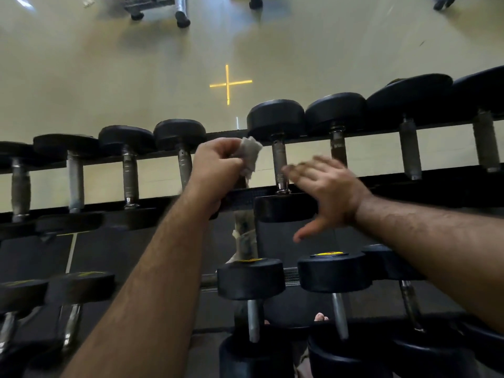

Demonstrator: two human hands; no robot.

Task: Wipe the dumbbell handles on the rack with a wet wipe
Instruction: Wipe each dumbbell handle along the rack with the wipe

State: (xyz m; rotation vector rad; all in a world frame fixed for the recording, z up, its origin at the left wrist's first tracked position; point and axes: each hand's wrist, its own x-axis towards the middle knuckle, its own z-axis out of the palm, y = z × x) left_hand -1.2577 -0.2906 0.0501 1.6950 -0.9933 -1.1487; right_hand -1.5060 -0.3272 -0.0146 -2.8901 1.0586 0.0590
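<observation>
While the rack's upper tier [272, 199] carries a row of dumbbells, a crumpled wet wipe [251, 156] is gripped in the closed left hand [218, 170] over that tier, just left of a bare steel handle [280, 165]. The right hand [327, 186] is held open, fingers spread and blurred, empty, just right of that same handle

Crumpled grey-white wet wipe [250, 156] above rack [272, 196] – steel dumbbell handles [280, 165] lying in row.
</observation>
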